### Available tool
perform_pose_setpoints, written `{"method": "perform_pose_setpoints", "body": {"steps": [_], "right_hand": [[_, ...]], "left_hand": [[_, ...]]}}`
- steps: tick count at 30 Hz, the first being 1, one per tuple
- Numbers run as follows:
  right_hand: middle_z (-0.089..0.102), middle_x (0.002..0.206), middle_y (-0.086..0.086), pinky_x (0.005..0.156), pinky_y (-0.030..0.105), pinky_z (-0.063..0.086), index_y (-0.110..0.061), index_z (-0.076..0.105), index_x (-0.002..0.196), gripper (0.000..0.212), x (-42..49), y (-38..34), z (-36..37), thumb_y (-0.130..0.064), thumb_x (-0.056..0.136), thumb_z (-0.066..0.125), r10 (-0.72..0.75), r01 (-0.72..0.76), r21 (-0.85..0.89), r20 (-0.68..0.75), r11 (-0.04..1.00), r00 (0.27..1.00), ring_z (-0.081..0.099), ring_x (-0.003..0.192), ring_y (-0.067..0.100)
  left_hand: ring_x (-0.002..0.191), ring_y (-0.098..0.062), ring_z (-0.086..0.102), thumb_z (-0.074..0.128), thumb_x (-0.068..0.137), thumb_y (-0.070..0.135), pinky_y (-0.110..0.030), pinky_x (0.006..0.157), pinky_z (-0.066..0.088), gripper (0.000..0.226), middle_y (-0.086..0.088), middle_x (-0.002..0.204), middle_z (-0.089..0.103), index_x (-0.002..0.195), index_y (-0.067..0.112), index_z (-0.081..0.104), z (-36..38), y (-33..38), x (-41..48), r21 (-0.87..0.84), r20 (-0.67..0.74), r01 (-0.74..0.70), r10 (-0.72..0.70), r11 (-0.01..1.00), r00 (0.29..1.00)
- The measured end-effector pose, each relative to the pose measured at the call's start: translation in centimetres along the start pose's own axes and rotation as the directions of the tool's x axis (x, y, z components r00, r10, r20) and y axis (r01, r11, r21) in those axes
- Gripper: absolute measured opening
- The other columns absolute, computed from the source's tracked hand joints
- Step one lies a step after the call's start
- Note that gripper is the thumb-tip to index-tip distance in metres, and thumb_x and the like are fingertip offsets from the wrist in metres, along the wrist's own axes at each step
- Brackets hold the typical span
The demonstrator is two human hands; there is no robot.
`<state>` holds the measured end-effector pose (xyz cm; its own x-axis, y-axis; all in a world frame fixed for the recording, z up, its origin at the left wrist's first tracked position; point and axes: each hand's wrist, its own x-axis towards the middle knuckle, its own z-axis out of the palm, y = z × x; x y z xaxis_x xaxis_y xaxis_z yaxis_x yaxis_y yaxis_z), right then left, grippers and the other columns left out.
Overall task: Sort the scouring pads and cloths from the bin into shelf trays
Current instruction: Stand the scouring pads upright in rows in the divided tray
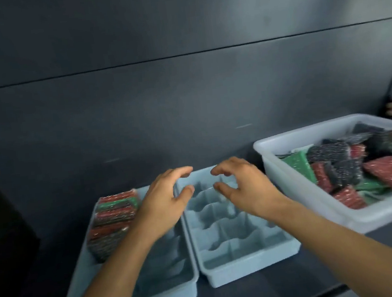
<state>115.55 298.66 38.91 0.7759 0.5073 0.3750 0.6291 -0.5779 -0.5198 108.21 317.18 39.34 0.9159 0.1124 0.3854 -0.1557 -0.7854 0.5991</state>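
Two hands hover loosely curled, holding nothing: left hand (164, 200) over left tray (164, 270), right hand (245, 186) over right tray (237, 248). Pads (386, 172) fill a nearby bin (316, 199).

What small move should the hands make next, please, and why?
Probably reach the right hand across to the white bin for a pad: it and the left hand hover empty over the vacant tray, while the bin holds many.
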Motion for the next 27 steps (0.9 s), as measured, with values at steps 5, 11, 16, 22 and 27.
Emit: {"method": "perform_pose_setpoints", "body": {"steps": [5, 11, 16, 22, 27], "right_hand": [[0.066, 0.102, 0.003, 0.087, 0.037, 0.049, -0.016, 0.069, 0.104, 0.02, -0.7, 8.8, -7.5, -0.019, 0.085, 0.066, 0.191, -0.198, -0.08, -0.089, 0.977, 0.978, 0.061, 0.098, 0.023], [0.068, 0.091, 0.002, 0.08, 0.039, 0.053, -0.018, 0.065, 0.093, 0.014, -0.4, 18.5, -12.8, -0.025, 0.08, 0.064, 0.416, -0.397, -0.248, 0.025, 0.884, 0.909, 0.065, 0.09, 0.025], [0.066, 0.098, 0.003, 0.08, 0.038, 0.054, -0.014, 0.058, 0.104, 0.038, 0.3, 21.5, -12.1, -0.036, 0.076, 0.071, 0.511, -0.442, -0.305, 0.204, 0.844, 0.835, 0.064, 0.089, 0.022], [0.063, 0.095, 0.005, 0.065, 0.025, 0.052, -0.005, 0.054, 0.111, 0.039, 1.7, 21.8, -10.3, -0.015, 0.078, 0.074, 0.617, -0.587, -0.193, 0.257, 0.787, 0.743, 0.062, 0.081, 0.017], [0.059, 0.116, 0.014, 0.088, 0.037, 0.054, -0.002, 0.044, 0.126, 0.06, 2.1, 21.3, -9.9, -0.005, 0.075, 0.076, 0.648, -0.636, -0.147, 0.287, 0.757, 0.705, 0.06, 0.102, 0.027]], "left_hand": [[0.109, 0.0, 0.057, 0.06, 0.094, 0.019, -0.012, 0.091, 0.04, 0.036, 0.014, 0.121, 0.065, 0.129, 0.026, 0.059, 7.2, 6.7, 4.6, -0.118, 0.133, -0.104, 0.119, 0.988, 0.984], [0.116, -0.002, 0.055, 0.059, 0.094, 0.016, -0.014, 0.099, 0.038, 0.039, 0.004, 0.128, 0.062, 0.133, 0.017, 0.056, 15.3, 12.6, 11.1, -0.149, 0.311, -0.121, 0.163, 0.981, 0.937], [0.135, -0.017, 0.04, 0.051, 0.095, 0.003, -0.026, 0.107, 0.034, 0.056, 0.001, 0.148, 0.04, 0.146, 0.021, 0.039, 19.7, 13.7, 15.4, 0.116, 0.493, -0.163, 0.086, 0.98, 0.866], [0.143, -0.023, 0.03, 0.043, 0.086, -0.011, -0.038, 0.112, 0.035, 0.081, 0.003, 0.159, 0.025, 0.153, 0.031, 0.024, 22.1, 13.6, 16.8, 0.31, 0.655, -0.28, 0.01, 0.908, 0.755], [0.126, -0.026, 0.04, 0.053, 0.087, -0.005, -0.037, 0.09, 0.043, 0.059, -0.006, 0.131, 0.043, 0.137, 0.026, 0.051, 22.2, 13.9, 17.3, 0.414, 0.628, -0.425, 0.085, 0.805, 0.773]]}}
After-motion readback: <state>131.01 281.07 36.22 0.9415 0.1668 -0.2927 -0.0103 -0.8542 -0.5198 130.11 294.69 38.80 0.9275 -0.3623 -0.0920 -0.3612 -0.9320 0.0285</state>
